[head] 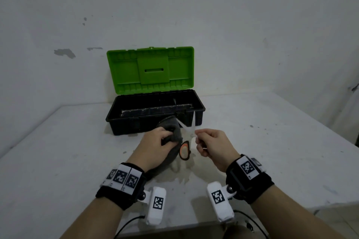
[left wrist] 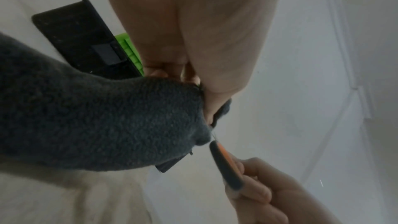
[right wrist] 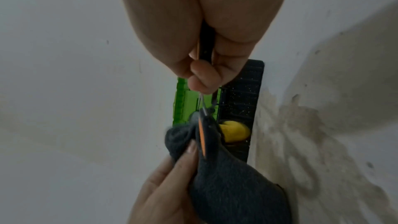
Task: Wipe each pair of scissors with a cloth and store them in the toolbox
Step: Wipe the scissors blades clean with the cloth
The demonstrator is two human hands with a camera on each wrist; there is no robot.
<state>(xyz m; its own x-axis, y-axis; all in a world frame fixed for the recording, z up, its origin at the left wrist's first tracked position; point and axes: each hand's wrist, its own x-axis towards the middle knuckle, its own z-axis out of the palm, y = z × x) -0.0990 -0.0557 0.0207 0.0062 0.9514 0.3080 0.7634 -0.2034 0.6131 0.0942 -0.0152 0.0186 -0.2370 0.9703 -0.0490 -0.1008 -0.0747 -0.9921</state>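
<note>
Both wrists, each strapped with a black band carrying white coded tags, come in from the near edge of the pale table [head: 58, 141]. Just beyond them the left hand [head: 155, 145] curls its fingers round a dark grey cloth [head: 172, 136], bunched at the top and trailing back under the palm toward the wrist. Beside it the right hand [head: 211, 145] grips one handle of the scissors [head: 187, 137], fingers folded tight round it; the other handle, a black loop lined with orange, hangs free between the two hands. The blades stand spread in a V, pointing away from the person, and the left blade lies against the cloth bunch, where the left wrist view shows the thumb pressing fabric onto the metal. Behind the hands, close to the blade tips, the toolbox [head: 155, 114] sits with its black tub open and its green lid upright against the wall [head: 252, 25]. Inside the tub the right wrist view catches something yellow [right wrist: 234, 130], too blurred to name.
</note>
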